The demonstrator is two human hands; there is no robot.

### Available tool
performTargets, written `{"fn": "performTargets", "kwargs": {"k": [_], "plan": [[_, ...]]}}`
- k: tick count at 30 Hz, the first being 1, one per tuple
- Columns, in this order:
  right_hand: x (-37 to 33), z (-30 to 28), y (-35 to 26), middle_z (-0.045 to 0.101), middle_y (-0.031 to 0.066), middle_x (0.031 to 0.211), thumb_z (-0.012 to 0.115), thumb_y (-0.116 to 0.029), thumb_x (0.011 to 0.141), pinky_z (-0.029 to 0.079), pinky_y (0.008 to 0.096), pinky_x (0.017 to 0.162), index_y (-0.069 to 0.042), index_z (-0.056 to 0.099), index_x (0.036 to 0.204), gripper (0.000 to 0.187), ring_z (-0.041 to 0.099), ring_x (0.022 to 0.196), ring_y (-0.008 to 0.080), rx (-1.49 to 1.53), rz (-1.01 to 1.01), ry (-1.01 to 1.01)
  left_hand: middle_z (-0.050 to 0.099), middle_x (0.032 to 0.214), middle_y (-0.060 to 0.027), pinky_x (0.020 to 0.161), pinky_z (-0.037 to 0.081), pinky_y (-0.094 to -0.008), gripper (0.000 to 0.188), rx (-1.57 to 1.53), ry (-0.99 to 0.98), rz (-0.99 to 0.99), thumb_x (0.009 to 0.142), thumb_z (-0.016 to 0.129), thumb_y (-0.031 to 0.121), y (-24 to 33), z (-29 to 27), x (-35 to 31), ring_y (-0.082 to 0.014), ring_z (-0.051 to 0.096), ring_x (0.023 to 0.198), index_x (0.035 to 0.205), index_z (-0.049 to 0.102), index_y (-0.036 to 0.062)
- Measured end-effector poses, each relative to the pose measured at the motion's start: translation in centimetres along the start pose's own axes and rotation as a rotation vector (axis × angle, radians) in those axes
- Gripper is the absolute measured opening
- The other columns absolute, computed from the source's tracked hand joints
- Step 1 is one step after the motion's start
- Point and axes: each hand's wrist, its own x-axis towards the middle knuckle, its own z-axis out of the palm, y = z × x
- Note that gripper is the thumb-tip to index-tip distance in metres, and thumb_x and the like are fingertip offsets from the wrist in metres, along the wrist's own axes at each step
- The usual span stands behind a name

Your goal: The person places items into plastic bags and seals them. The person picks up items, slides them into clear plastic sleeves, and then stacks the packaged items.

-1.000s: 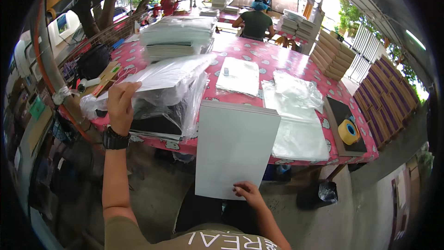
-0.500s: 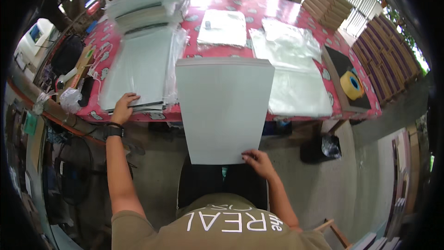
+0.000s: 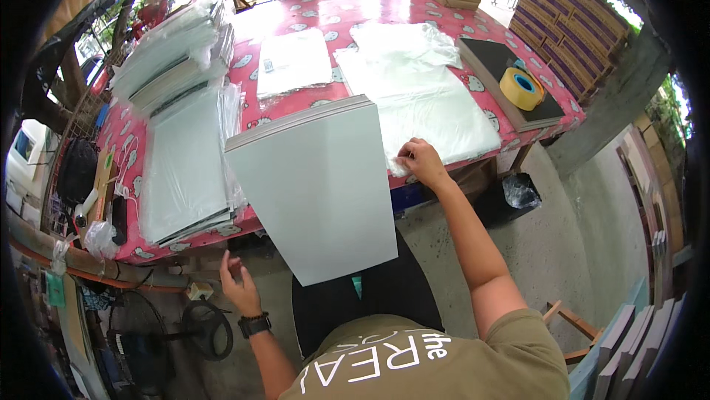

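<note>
Now right fingers (image 3: 407, 151) have moved, pinching plastic bags (image 3: 440, 115); left fingers (image 3: 226, 270) hang half-open, empty.

Wrapped stacks (image 3: 185, 163) sit left on the table (image 3: 392, 9), plastic sleeves (image 3: 433, 108) to their right, tape roll (image 3: 520, 99) farther right, sheet stack (image 3: 318, 193) in front!

I have left hand (image 3: 239, 285) off wrapped stack (image 3: 185, 170), now empty in air near table (image 3: 248, 74). Right hand (image 3: 421, 161) shifted from white board stack's (image 3: 318, 185) lower edge to clear plastic bags' (image 3: 447, 115) near corner.
</note>
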Motion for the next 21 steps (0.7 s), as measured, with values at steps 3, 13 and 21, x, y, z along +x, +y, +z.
{"fn": "performTargets", "kwargs": {"k": [3,13,21], "plan": [[0.7,-0.1,1.3,0.061,0.0128,0.070,0.060,-0.015,0.075,0.045,0.0295,0.061,0.001,0.060,0.082,0.018,0.057,0.064,0.0195,0.194,0.122,0.042,0.054,0.090,-0.0073,0.073,0.041,-0.0269,0.038,-0.093,-0.021,-0.146,0.075,0.047,-0.002,-0.6,-0.8,-0.8,-0.0146,0.051,0.080,0.113,0.049,0.0030],[1.2,-3.3,3.4,0.057,0.0018,0.067,0.066,-0.007,0.069,0.039,0.0203,0.053,0.002,0.060,0.086,0.020,0.049,0.059,0.0074,0.683,0.287,0.288,0.055,0.090,-0.0049,0.068,0.040,-0.0243,0.032,-0.183,0.036,-0.148,0.077,0.050,0.003,0.7,-1.7,2.4,-0.0117,0.049,0.077,0.110,0.051,0.0036],[1.3,-6.5,2.7,0.059,0.0022,0.070,0.062,-0.015,0.077,0.040,0.0207,0.063,0.001,0.062,0.083,0.018,0.050,0.065,0.0070,0.646,0.284,0.358,0.055,0.090,-0.0056,0.068,0.040,-0.0246,0.030,-0.168,-0.034,-0.105,0.077,0.051,0.004,2.9,0.0,2.0,-0.0107,0.048,0.075,0.107,0.052,0.0021]]}}
